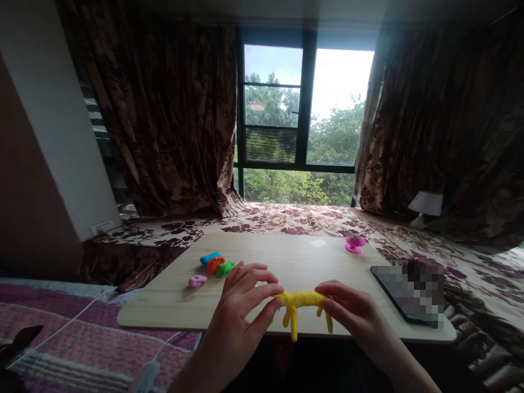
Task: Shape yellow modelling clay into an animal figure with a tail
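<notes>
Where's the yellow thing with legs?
In the head view, the yellow thing is low, just right of centre, held between the left hand and the right hand, by the table's near edge.

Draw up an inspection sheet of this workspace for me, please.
Surface: pale wood-grain table with rounded near corners.
Things in hand: yellow four-legged figure, raised at the table's near edge.
Clutter: blue piece, orange piece and green piece close together at left, pink piece nearer; magenta stemmed piece far right; dark flat device at right, partly pixelated.
Hands: left hand and right hand each pinch one end of the figure.
Cables: one white cable across the bedding at left; another meets what looks like a power strip.
Surroundings: window ahead between patterned curtains; lamp at right.
</notes>
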Demonstrator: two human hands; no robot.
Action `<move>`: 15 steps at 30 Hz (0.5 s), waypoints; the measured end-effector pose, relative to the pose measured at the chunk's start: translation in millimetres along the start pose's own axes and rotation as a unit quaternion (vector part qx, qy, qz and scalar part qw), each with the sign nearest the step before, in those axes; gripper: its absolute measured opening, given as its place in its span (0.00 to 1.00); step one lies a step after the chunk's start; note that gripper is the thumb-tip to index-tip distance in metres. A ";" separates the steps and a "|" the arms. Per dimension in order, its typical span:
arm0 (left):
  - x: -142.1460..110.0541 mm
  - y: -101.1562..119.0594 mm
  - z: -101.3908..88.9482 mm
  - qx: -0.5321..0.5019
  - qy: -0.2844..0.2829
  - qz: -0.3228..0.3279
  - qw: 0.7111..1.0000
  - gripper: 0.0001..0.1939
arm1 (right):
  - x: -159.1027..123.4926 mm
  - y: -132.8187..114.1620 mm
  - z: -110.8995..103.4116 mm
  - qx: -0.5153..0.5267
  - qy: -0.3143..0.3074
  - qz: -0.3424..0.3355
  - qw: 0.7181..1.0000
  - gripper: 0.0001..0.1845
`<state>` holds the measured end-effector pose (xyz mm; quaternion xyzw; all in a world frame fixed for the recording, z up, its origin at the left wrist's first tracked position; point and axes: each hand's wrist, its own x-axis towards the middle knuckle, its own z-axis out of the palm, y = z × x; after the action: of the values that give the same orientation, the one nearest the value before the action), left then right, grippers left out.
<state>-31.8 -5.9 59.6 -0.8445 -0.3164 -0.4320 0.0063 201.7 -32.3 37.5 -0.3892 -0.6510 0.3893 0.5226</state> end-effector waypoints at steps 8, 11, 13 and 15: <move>-1.6 1.0 1.4 -0.003 -0.017 -0.031 0.999 0.06 | 2.3 4.6 1.5 -0.003 -0.004 -0.003 1.000 0.09; -2.7 0.8 2.3 -0.011 -0.022 -0.051 0.998 0.06 | 2.1 4.8 1.1 -0.003 -0.003 -0.002 1.000 0.10; -3.3 0.4 2.4 -0.010 -0.021 -0.060 0.998 0.11 | 1.3 5.1 0.3 -0.002 -0.001 -0.003 1.000 0.10; -3.9 0.2 1.9 -0.005 -0.029 -0.061 0.998 0.15 | 0.5 5.6 -0.7 -0.005 0.003 -0.005 1.000 0.10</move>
<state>-31.9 -7.5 55.6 -0.8357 -0.3657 -0.4084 -0.0334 202.9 -29.6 32.6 -0.3898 -0.6529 0.3824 0.5249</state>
